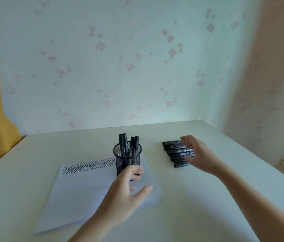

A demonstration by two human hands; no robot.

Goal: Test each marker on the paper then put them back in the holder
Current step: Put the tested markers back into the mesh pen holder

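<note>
Right of the holder (127, 157), the right hand (197, 154), its grip apart, reaches the marker row (177, 152); a careless sweep could scatter them.

Worktop (207, 206): bare strip between mesh holder (127, 159) and row of loose markers (177, 152); a hand can pass there. Holder stands on far right corner of paper (85, 189), markers sticking up above its rim, blocking a low pass. Left hand (125, 191) sits over paper just in front of holder, fingers near its base. Right hand (198, 154) covers right ends of marker row. Near right worktop open. Wall closes far edge
</note>
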